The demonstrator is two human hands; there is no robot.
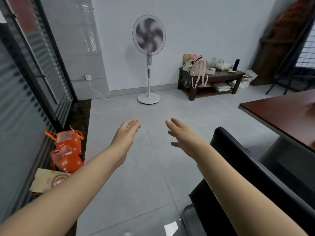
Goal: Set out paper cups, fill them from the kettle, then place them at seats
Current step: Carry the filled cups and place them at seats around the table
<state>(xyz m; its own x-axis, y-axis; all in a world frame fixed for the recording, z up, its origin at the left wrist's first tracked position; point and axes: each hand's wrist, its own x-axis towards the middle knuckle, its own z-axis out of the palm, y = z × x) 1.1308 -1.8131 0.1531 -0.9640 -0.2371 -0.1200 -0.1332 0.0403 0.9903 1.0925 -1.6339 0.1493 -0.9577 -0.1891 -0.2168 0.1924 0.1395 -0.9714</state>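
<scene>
Grey tile floor (136, 167); left hand (125, 133), right hand (183, 135) outstretched, empty.

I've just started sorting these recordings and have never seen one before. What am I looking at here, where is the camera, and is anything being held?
There is no machine here: these are a person's two bare arms. The single picture comes from a wide-angle camera worn on the head, looking forward and down. The left hand and right hand reach out over the tiled floor, fingers loosely straight, holding nothing. A black chair sits at the lower right, next to a corner of a red-brown table. By the far wall stand a fan with blurred blades and a low bench carrying a backpack and small items. On the left, orange bags lie by the glass wall. No paper cups or kettle show in this view.
</scene>
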